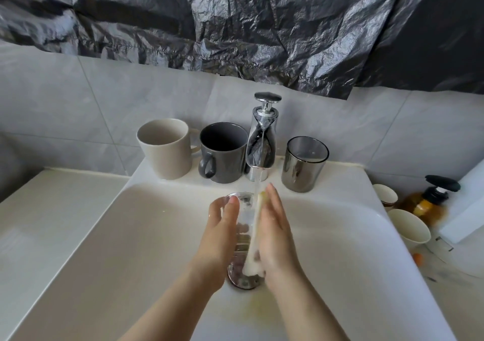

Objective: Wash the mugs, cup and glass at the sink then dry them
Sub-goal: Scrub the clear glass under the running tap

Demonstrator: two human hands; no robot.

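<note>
The left hand (222,225) grips a clear glass (245,207) over the basin of the sink (136,236), with the thumb on the near side and the fingers wrapped round the far side, visible through the wall of the glass. The right hand (275,233) is flat, fingers straight and together, pressed against the right side of the glass. The tap (262,141) is running; the water stream (255,217) falls between the two hands, along the glass, toward the chrome drain (243,281). On the rear ledge, left of the tap, a beige mug (167,149) and a grey mug (222,155) stand upright, just beside each other. Right of the tap stands a mirrored cup (303,165), upright. At the far right are two paper cups (408,225) and an amber pump bottle (429,202).
</note>
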